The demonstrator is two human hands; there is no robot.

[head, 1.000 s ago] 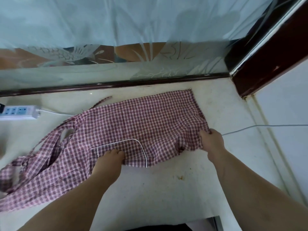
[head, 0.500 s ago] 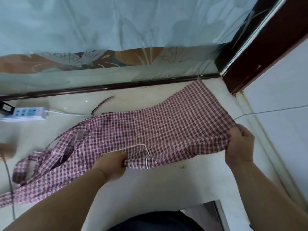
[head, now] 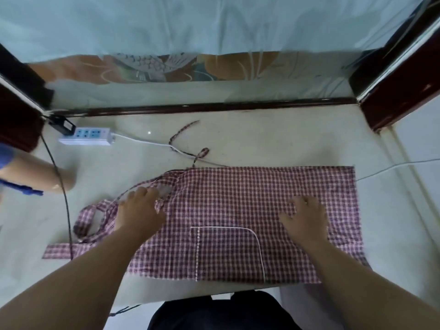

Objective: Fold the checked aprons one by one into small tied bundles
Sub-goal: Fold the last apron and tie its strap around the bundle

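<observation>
Apron point(head: 238, 201): head view; spread flat on the pale floor point(head: 262, 139), pocket point(head: 228, 253) facing up.
Left hand point(head: 140, 210): fingers straight, pressing the bib end beside the neck loop point(head: 90, 217); grasps nothing.
Right hand point(head: 307, 217): flat on the hem end, fingers spread; grasps nothing.
Hidden: both forearms cover parts of the apron's near edge; a black cable point(head: 64, 198) crosses one tie point(head: 59, 251).
Cut off: a limb point(head: 35, 177) at the left edge, hard to make out.
</observation>
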